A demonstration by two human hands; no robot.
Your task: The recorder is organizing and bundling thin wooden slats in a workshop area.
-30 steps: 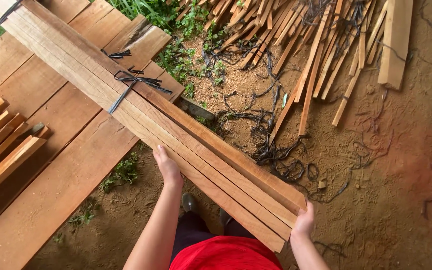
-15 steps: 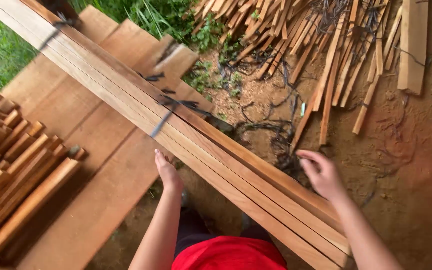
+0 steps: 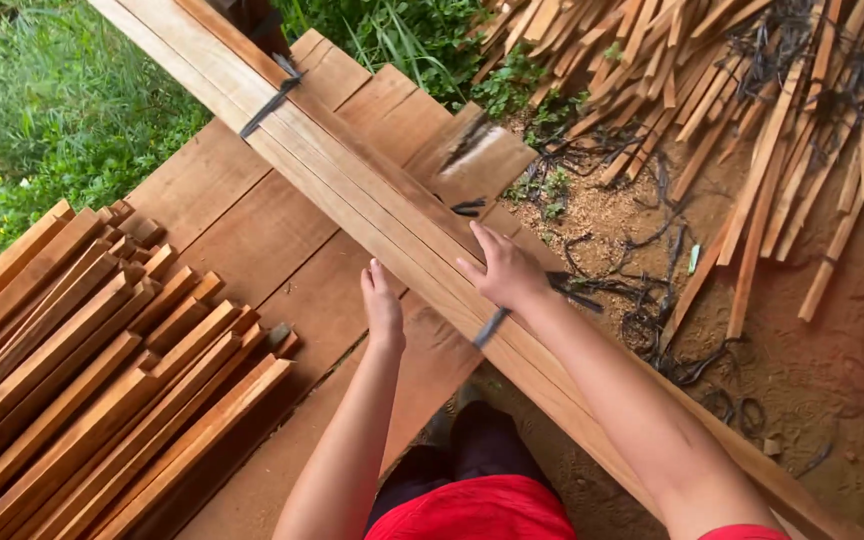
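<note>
Nearest, the left hand presses its edge, fingers straight and together, against the near side of a long bundle of wooden slats. The right hand lies flat on top of that bundle, fingers spread, clamped on nothing. The bundle runs diagonally across wide planks, bound by dark straps. Left lies a stack of short slats; beyond the planks' right edge, loose sticks on dirt.
</note>
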